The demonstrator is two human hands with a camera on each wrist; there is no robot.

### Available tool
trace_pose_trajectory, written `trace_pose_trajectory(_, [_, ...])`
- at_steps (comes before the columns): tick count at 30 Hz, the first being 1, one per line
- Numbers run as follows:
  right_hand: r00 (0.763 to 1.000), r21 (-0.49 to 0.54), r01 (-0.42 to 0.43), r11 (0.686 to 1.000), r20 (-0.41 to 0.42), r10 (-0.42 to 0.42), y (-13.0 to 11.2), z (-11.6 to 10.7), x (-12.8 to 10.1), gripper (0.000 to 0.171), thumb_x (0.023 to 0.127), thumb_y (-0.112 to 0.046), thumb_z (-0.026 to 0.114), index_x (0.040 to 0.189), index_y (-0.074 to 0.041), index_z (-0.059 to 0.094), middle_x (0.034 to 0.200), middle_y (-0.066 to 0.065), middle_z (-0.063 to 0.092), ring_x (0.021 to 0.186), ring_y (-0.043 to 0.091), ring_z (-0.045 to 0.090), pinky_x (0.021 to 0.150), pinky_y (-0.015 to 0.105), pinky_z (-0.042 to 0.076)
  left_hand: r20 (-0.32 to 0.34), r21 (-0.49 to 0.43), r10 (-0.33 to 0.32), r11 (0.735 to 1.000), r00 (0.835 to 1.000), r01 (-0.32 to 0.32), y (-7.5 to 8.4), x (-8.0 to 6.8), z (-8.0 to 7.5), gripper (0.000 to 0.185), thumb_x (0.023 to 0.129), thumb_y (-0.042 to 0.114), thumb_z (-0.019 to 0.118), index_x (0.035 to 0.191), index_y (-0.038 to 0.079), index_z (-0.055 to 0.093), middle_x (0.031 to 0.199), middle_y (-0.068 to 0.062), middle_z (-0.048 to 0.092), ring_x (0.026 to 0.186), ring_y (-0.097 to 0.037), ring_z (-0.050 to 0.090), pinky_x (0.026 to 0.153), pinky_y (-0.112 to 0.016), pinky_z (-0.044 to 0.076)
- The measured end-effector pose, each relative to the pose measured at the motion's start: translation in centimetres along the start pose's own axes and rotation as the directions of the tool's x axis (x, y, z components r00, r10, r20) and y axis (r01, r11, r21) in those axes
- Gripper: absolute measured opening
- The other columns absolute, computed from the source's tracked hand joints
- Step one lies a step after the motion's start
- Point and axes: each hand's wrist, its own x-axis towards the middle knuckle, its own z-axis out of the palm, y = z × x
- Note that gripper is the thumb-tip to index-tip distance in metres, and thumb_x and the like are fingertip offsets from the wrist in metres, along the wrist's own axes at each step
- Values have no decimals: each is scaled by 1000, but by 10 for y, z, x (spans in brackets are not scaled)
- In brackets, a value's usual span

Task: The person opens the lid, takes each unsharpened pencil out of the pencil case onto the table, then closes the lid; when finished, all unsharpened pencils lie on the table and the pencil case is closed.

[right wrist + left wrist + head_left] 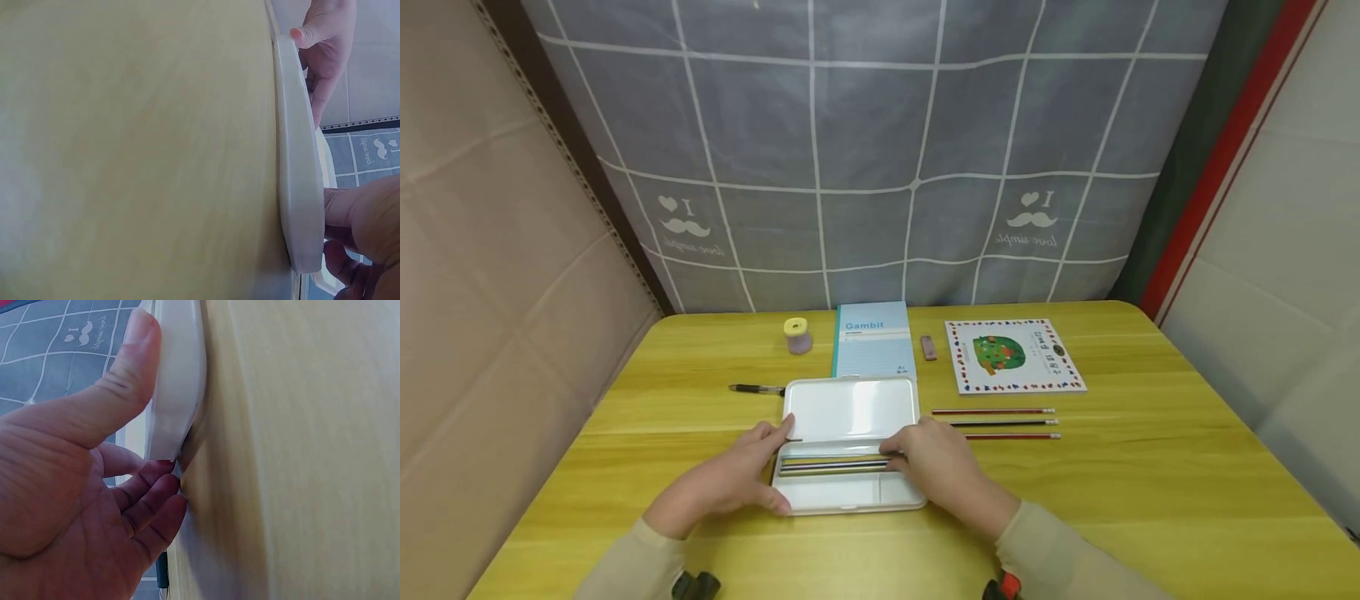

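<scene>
Yellow wooden table [1150, 483], grey checked cloth [865, 150] behind, both hands' fingers gripping open white pencil case [850, 408]

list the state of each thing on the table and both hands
pencil case: open, lid laid back, pencils inside
left hand: grips the case's left end
right hand: at the case's right end, fingers inside
three pencils: loose on the table, parallel
pen: lying flat
notebook: closed
</scene>
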Motion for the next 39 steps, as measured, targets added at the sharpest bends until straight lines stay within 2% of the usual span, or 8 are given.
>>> trace_pose_trajectory(5, [1000,26,-7,1000,16,7,0,2,1,13,86,-21,86,99,-22,86,96,-7,79,89,14,71,76,34,58,4,-14,-13,1000,1000,13,1,0,1,128,66,37,95,164,-3,21,123,-8,47,118,-29,42,108,-56,40])
trace_pose_trajectory(9, [1000,24,-15,1000,10,15,0,3,1,8,86,-22,87,94,-23,86,93,-9,78,87,14,69,76,33,57,5,-21,-17,1000,1000,17,2,-1,2,128,66,37,94,164,-3,21,123,-8,46,118,-29,42,107,-55,40])
trace_pose_trajectory(16, [999,15,0,1000,-46,1,-2,1,1,5,85,-21,87,89,-23,85,87,-10,76,82,12,70,70,30,56,1,-7,-10,1000,1000,10,2,-2,0,128,67,38,94,164,-3,22,123,-8,47,117,-28,42,107,-55,40])
trace_pose_trajectory(24, [989,43,-43,998,-137,49,3,-3,-6,6,85,-22,87,90,-24,85,90,-12,75,87,13,67,75,33,55,1,-10,-16,1000,1000,16,2,-1,1,127,67,37,95,164,-3,23,124,-10,48,117,-29,42,108,-55,40])
trace_pose_trajectory(33, [957,80,-173,982,-221,186,41,-19,-25,14,80,-14,90,87,-24,84,95,-9,77,93,18,71,81,41,57,15,-40,-35,999,999,35,2,-1,1,127,67,33,95,164,-3,21,131,-17,46,121,-34,43,111,-60,37])
trace_pose_trajectory(39, [949,64,-197,978,-239,207,71,-33,-40,13,80,-12,90,87,-22,84,94,-7,77,87,17,70,76,41,56,16,-50,-37,998,999,38,2,0,0,127,67,33,95,164,-3,21,132,-18,45,121,-35,43,111,-60,37])
